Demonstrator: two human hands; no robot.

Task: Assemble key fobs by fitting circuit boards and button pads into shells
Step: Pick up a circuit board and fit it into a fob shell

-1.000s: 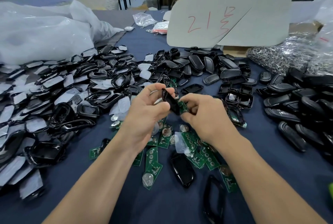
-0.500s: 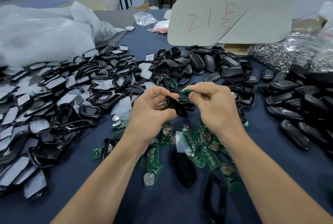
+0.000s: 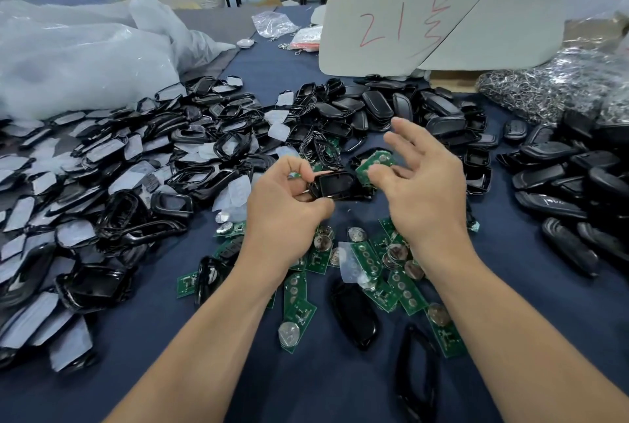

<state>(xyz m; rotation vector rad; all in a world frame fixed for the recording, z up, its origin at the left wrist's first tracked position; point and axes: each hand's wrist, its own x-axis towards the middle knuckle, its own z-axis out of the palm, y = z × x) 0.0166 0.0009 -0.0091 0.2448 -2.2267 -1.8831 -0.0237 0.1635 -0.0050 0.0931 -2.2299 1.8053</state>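
My left hand (image 3: 282,208) grips a black key fob shell (image 3: 335,186) at its left end, holding it above the blue table with its hollow side facing me. My right hand (image 3: 422,191) pinches a green circuit board (image 3: 372,164) between thumb and a finger, just right of the shell's far end; its other fingers are spread. More green circuit boards with coin cells (image 3: 367,262) lie scattered on the cloth beneath both hands.
Black frames with white film (image 3: 112,177) are heaped at left, and black shell halves (image 3: 391,109) at the back and right (image 3: 571,184). A glossy shell (image 3: 354,317) and a black ring (image 3: 415,378) lie near the front. Behind stand a white board (image 3: 442,14), plastic bags (image 3: 75,55) and metal rings (image 3: 551,89).
My left hand has turned the shell flat so its inside faces up. My right hand has lifted the circuit board up and to the right, and opened its other fingers.
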